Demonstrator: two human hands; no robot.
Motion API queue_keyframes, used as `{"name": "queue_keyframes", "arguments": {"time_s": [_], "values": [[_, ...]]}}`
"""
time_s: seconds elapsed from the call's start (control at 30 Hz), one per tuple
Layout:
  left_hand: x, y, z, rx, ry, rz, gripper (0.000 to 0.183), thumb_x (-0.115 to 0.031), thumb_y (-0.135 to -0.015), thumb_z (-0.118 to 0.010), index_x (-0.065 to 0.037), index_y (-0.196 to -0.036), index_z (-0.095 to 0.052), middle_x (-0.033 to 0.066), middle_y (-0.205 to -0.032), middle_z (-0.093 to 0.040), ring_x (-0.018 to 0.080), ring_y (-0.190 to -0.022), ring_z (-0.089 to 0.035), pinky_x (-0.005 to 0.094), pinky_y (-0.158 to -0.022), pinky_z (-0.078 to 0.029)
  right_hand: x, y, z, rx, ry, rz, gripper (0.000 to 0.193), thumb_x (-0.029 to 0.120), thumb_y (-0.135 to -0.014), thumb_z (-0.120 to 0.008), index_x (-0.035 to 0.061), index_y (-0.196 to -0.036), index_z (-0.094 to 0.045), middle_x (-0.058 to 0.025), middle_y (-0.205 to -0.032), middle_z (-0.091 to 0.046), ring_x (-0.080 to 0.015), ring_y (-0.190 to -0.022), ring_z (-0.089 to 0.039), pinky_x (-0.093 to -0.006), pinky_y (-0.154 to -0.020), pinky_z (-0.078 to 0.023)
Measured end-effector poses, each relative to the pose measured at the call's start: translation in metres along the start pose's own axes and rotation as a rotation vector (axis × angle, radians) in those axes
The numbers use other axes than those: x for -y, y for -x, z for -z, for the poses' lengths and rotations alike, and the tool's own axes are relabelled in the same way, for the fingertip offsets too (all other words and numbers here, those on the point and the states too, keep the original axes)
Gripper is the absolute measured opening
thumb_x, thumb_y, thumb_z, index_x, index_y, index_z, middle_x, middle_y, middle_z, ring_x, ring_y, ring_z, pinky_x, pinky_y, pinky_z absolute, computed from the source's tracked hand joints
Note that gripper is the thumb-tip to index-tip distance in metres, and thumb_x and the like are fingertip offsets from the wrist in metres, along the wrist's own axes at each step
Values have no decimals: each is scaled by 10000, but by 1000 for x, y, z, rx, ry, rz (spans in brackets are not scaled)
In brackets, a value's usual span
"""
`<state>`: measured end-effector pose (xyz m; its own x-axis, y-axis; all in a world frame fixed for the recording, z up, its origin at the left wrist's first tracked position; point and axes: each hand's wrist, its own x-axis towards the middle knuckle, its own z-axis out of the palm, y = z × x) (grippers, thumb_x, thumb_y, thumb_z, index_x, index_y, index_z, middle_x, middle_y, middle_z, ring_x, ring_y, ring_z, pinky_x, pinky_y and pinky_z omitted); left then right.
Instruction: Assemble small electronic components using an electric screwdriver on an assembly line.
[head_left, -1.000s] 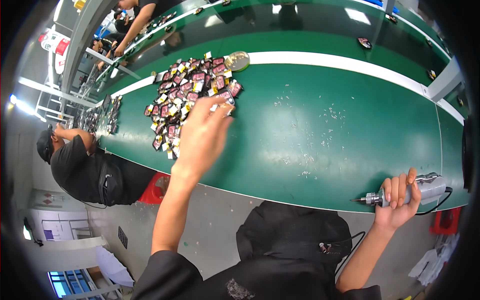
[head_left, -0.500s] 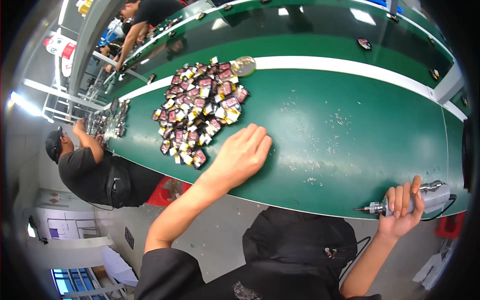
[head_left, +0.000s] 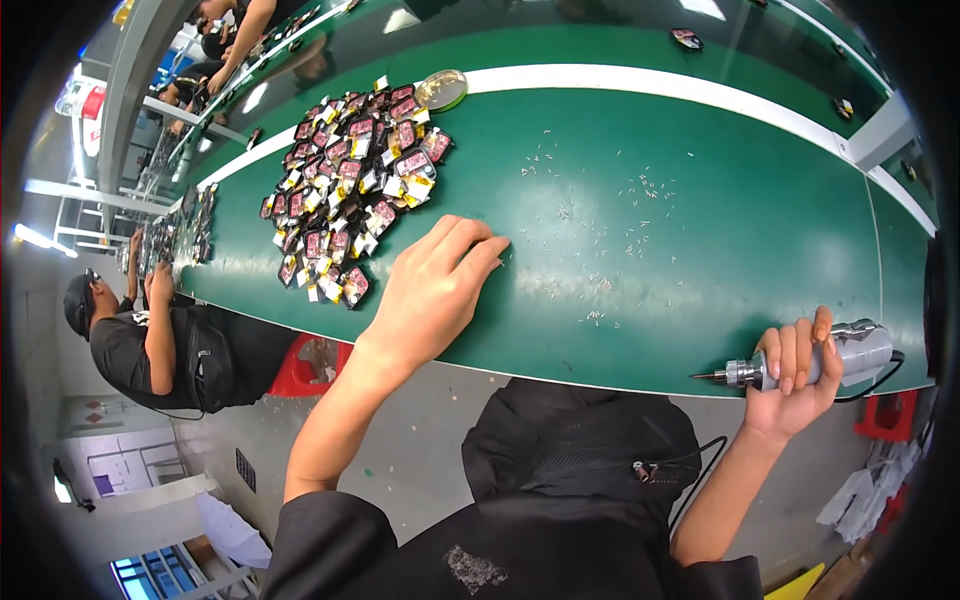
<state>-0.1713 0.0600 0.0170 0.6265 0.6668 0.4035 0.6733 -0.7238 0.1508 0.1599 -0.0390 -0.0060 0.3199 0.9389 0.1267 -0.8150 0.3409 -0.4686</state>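
At the left, 1 co-worker in black point(head_left: 125, 350) was seen near a red plastic item point(head_left: 290, 377); a dark rectangular grate point(head_left: 245, 468) was shown on the grey floor point(head_left: 420, 430).

Bare left hand point(head_left: 430, 285) near the centre of the dial, back up, bent fingers point(head_left: 465, 245) aiming towards one o'clock, fingertip contact hidden from us! The bare left forearm point(head_left: 345, 420) slants in from seven. Out past three, the bare right hand point(head_left: 795, 370) wraps tight, one finger poking towards twelve, the bare right forearm point(head_left: 730, 490) climbing from five.
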Motion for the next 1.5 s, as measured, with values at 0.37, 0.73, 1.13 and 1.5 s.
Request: {"name": "queue_keyframes", "arguments": {"time_s": [0.37,0.73,1.13,1.5], "values": [[3,-5,-4,25,-76,-44,175,39,-720,-696,6,-875,-620,86,-846,-573,241,-750,-587,352,-594,-487,2,-1,3,12,-18,-3,70,114,-919,-461,46,-912,-451,20,-500,-331,-87,-427,-335,-261,-500,-340],[-13,-6,-2,-13,315,238,143,57,-808,-574,16,-881,-457,129,-812,-507,282,-709,-527,381,-639,-439,8,4,1,-45,-39,-7,67,115,-904,-474,48,-899,-475,25,-502,-332,-91,-425,-329,-269,-504,-340],[-131,2,-38,-51,1759,471,198,-146,-983,-458,4,-861,-502,108,-799,-540,109,-654,-460,241,-613,-396,-26,12,-74,139,-129,77,108,135,-864,-538,54,-894,-472,39,-507,-389,-80,-412,-387,-247,-506,-359],[-138,9,-40,-63,1843,490,223,-176,-980,-475,2,-845,-471,108,-756,-499,143,-624,-459,266,-555,-414,-27,22,-72,24,-107,78,106,138,-842,-528,57,-884,-475,46,-485,-385,-68,-397,-365,-240,-497,-356]]}}
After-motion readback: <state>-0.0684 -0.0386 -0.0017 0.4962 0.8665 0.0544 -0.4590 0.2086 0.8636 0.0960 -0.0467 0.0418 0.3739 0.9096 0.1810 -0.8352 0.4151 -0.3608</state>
